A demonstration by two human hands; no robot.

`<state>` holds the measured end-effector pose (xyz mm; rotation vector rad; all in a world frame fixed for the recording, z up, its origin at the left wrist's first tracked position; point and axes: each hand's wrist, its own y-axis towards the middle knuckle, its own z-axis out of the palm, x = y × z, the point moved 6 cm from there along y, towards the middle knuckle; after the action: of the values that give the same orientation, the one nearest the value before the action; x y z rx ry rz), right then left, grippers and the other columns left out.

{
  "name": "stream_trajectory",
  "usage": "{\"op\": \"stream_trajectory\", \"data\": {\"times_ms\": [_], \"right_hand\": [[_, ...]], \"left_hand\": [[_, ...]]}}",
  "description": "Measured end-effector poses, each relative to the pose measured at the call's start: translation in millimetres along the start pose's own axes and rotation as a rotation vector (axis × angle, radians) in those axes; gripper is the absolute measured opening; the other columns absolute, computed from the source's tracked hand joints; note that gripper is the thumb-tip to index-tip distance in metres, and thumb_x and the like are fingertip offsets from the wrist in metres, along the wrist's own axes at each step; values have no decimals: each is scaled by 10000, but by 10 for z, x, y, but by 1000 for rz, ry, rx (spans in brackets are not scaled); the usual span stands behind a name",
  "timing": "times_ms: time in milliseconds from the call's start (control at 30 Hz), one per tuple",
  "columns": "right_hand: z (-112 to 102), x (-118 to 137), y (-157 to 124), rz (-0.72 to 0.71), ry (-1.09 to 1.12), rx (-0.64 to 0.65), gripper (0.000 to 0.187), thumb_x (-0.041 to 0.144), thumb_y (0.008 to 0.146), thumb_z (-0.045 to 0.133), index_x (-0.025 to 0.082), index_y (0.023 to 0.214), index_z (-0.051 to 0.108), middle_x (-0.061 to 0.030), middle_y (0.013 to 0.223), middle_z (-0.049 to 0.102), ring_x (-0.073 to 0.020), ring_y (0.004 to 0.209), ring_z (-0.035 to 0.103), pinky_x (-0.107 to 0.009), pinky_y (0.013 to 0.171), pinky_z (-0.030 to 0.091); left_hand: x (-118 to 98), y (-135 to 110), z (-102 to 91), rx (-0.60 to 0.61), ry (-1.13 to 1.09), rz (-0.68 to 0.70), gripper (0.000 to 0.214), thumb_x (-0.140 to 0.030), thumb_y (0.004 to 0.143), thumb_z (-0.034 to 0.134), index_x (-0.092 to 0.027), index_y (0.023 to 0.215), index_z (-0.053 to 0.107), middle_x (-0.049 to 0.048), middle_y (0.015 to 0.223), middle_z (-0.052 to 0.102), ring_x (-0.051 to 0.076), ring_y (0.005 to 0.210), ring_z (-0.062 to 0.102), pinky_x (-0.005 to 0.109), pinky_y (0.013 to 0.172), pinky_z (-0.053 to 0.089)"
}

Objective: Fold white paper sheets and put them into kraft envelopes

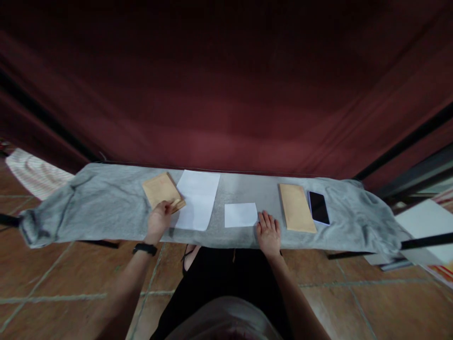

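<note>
My left hand grips the near corner of a stack of brown envelopes on the left of a grey cloth-covered table. A large white sheet lies just right of that stack. My right hand rests flat, fingers spread, on the cloth beside a small folded white paper. Farther right lies a second brown envelope, and beside it a dark phone.
A dark red curtain hangs behind the table. The floor is brown tile. A striped cloth lies on the floor at the left. White boards and a black bar sit at the right.
</note>
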<state>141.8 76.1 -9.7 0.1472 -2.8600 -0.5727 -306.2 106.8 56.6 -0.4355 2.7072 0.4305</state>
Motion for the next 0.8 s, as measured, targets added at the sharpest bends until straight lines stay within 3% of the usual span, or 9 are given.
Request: {"op": "stream_trajectory", "data": {"times_ms": [133,200,267,333,433,567,667,800], "right_hand": [[1,-6,-7,3,14,9,489,275,1025,312,180,1455,524,-111,1517,513,-286,1385,448,-510,1163,254],[-5,-20,-4,15,40,11,488,271,1020,322,185,1456,524,-113,1516,514,-285,1388,447,-517,1167,254],[-16,-25,14,36,94,10,482,269,1013,338,178,1441,541,-123,1509,519,-289,1395,442,-527,1171,258],[-39,3,49,71,205,-3,476,286,1009,345,161,1411,570,-139,1504,521,-292,1401,441,-531,1168,282],[-69,151,111,152,524,10,508,400,1009,347,155,1373,603,-149,1462,561,-278,1360,496,-486,1122,390],[-35,481,111,360,1120,262,589,621,954,419,193,1277,664,-123,1233,716,-267,1152,648,-412,966,529],[-74,653,42,484,1489,442,546,663,890,529,199,1120,698,-70,1049,754,-249,1025,678,-377,889,546],[-148,585,-55,588,1679,531,367,561,764,708,221,900,685,-27,922,740,-227,936,680,-346,846,542]], "left_hand": [[139,29,-386,-164,-18,-115,220,-274,937,427,-152,1041,579,41,789,642,198,711,630,301,656,497],[84,2,-608,-254,-4,-126,257,-320,972,416,-163,1103,571,66,852,655,219,765,640,320,695,495],[-171,-71,-787,-355,33,-5,252,-339,980,427,-180,1090,588,95,960,670,246,884,649,344,771,503],[-572,-211,-811,-357,41,158,240,-333,992,417,-189,1060,597,107,1029,667,262,990,634,364,849,503],[-1310,-584,-548,-201,38,400,214,-306,1005,419,-203,980,605,95,997,668,254,976,632,365,854,511],[-2134,-1222,57,81,-15,613,223,-209,1015,396,-219,965,614,81,973,676,225,939,652,350,845,534],[-2440,-1544,432,239,-98,660,210,-119,971,443,-209,1071,604,85,1097,680,228,1029,653,372,897,550],[-2502,-1679,630,334,-237,682,227,-78,938,490,-211,1082,605,78,1155,675,218,1114,643,404,1011,521]]}}
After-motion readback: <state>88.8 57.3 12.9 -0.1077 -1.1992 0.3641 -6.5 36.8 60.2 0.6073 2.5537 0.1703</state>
